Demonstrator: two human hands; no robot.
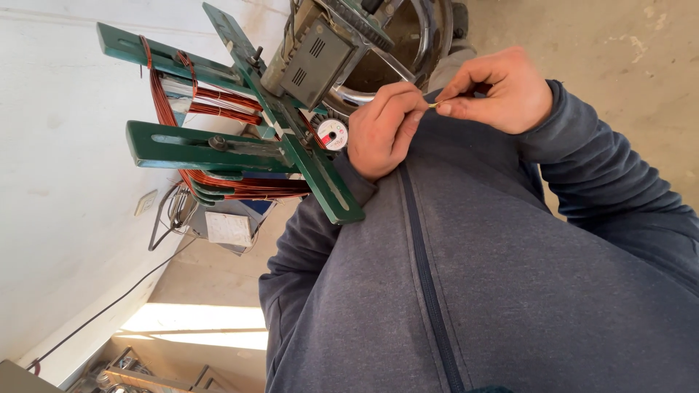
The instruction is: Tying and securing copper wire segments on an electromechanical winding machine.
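Note:
My left hand [384,129] and my right hand [499,91] meet in front of my blue-grey zipped top [466,276]. Between their fingertips they pinch the end of a thin wire [432,105], which looks yellowish at the tip. My left hand is right beside a green winding frame [218,145] whose arms carry bundles of copper wire [240,188]. A small round red-and-white dial [333,134] sits on the machine, just left of my left hand.
A grey motor box [313,62] and a metal ring [422,44] are mounted above the frame. A white wall [65,218] with a socket and black cable is at left. Concrete floor [619,44] shows at upper right.

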